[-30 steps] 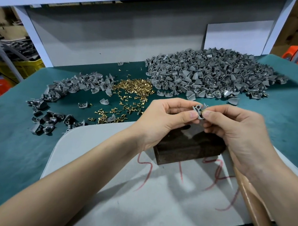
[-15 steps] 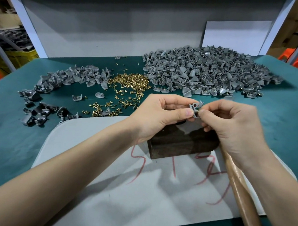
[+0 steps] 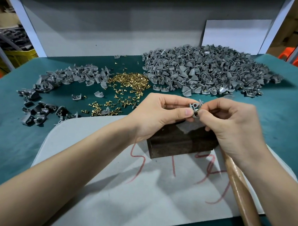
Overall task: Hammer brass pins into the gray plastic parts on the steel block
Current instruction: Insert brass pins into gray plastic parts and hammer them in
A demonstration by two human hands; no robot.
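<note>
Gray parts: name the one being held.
The gray part pinched between left hand and right hand over the steel block; the rest lie untouched.

Table cover [image 3: 3, 146]: showing teal.
Board [image 3: 103, 189]: showing pale gray, carrying red scrawls.
Brass pins [image 3: 129, 81], 11 o'clock: gleaming gold.
Plastic parts [image 3: 210, 69], 1 o'clock: showing gray.
Steel block [image 3: 178, 143]: showing dark brown.

A gray part [image 3: 195, 107], holes toward the camera, is held just above the dark steel block [image 3: 178, 143]. Behind it, loose brass pins [image 3: 129, 81] lie heaped between a big pile of parts [image 3: 210, 71] at right and a smaller pile [image 3: 72, 76] at left.
</note>
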